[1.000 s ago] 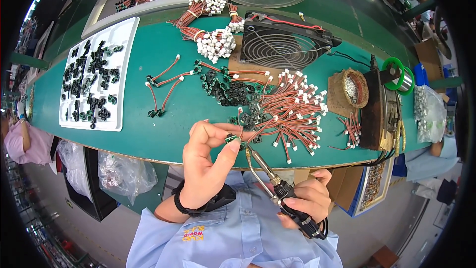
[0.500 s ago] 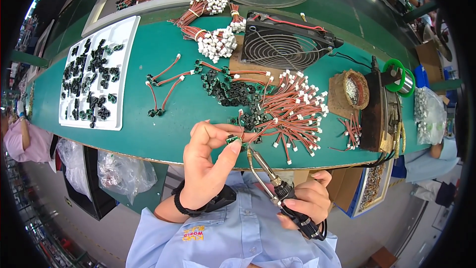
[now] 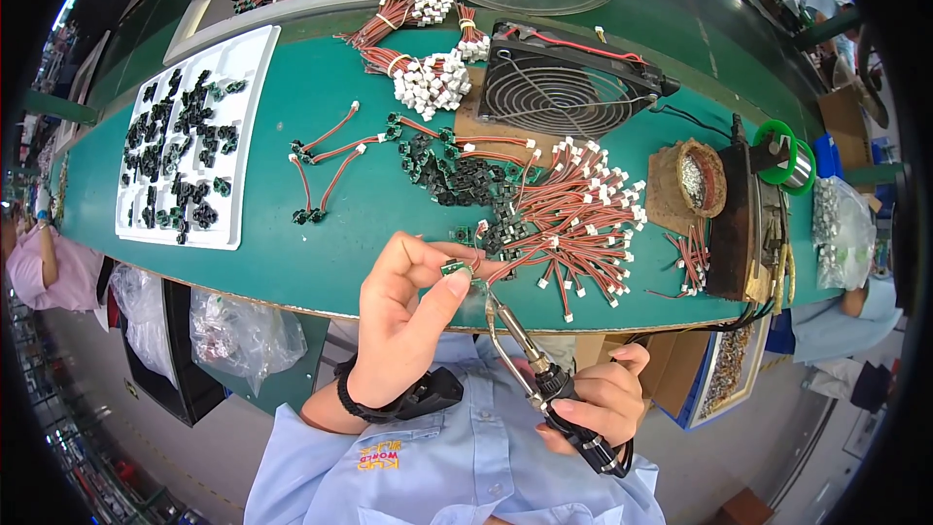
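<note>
Iron tip at a pinched connector

Left hand [image 3: 403, 331] pinches a small green connector [image 3: 455, 269] between thumb and fingertips, just above the near edge of the green bench [image 3: 292, 262]. Right hand [image 3: 593, 403] is closed around a soldering iron [image 3: 530, 369], its tip angled up to the connector. Behind lie a heap of red wire leads [image 3: 573, 219], a white tray [image 3: 185, 141] of black parts and a black fan [image 3: 564, 87]
</note>
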Available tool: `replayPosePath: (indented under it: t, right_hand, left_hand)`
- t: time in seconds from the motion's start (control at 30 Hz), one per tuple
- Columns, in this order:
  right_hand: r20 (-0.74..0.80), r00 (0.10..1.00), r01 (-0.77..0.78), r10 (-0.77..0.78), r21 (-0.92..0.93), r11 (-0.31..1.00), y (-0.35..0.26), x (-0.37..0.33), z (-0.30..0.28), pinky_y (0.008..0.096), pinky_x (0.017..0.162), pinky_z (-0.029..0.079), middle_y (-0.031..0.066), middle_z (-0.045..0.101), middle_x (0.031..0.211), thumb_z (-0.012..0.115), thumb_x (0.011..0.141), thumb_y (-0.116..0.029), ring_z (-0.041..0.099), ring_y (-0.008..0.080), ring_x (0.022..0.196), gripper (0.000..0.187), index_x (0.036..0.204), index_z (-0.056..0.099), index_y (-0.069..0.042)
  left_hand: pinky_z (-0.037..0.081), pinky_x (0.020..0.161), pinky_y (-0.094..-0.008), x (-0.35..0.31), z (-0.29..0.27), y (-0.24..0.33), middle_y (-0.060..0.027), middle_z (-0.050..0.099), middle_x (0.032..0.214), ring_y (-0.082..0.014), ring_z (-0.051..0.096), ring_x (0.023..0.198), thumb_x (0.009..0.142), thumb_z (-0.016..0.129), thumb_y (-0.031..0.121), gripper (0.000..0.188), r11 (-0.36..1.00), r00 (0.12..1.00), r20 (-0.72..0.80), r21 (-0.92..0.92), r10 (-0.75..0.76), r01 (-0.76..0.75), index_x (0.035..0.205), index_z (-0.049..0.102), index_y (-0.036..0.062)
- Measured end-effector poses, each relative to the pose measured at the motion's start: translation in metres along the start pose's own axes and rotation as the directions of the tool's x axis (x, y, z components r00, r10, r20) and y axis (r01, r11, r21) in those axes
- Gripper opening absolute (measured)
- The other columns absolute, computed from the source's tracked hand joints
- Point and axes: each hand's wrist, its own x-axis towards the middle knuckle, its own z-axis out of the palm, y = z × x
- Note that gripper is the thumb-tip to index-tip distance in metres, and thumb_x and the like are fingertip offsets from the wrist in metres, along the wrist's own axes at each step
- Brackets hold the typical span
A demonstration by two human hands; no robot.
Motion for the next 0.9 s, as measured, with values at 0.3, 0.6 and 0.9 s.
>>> replayPosePath:
  t: [0.3,0.6,0.9]
  right_hand:
    - [-0.01,1.0,0.013,-0.013,-0.001,1.0,-0.001,0.0,-0.001,0.0346,0.083,0.03,-0.0066,0.057,0.068,0.079,0.057,-0.03,0.053,0.0109,0.063,0.033,0.088,0.068,-0.023]
    - [-0.11,0.994,-0.004,0.013,0.084,0.996,0.003,-0.008,-0.007,0.0367,0.085,0.027,-0.005,0.056,0.066,0.077,0.059,-0.034,0.054,0.0116,0.062,0.032,0.087,0.067,-0.021]
    - [-0.045,0.999,0.025,-0.023,0.055,0.998,0.003,-0.002,-0.002,0.0347,0.084,0.028,-0.0061,0.056,0.067,0.077,0.058,-0.031,0.054,0.0108,0.062,0.034,0.089,0.068,-0.021]
  left_hand:
    - [0.045,0.086,-0.0334,0.0,-0.002,0.0,-0.0179,0.058,0.105,-0.0261,0.061,0.1,0.089,0.049,0.001,0.011,1.0,1.0,0.007,0.012,0.014,-0.014,0.089,0.039,0.0032]
    - [0.045,0.086,-0.035,0.001,-0.006,-0.001,-0.0158,0.058,0.103,-0.027,0.06,0.1,0.09,0.048,0.001,0.01,0.991,0.997,0.056,-0.119,-0.054,0.06,0.091,0.039,0.0028]
    - [0.045,0.087,-0.0361,-0.002,-0.002,-0.001,-0.0168,0.057,0.106,-0.0287,0.06,0.102,0.089,0.049,0.0,0.011,0.999,0.998,0.054,-0.037,-0.036,0.038,0.092,0.039,0.0037]
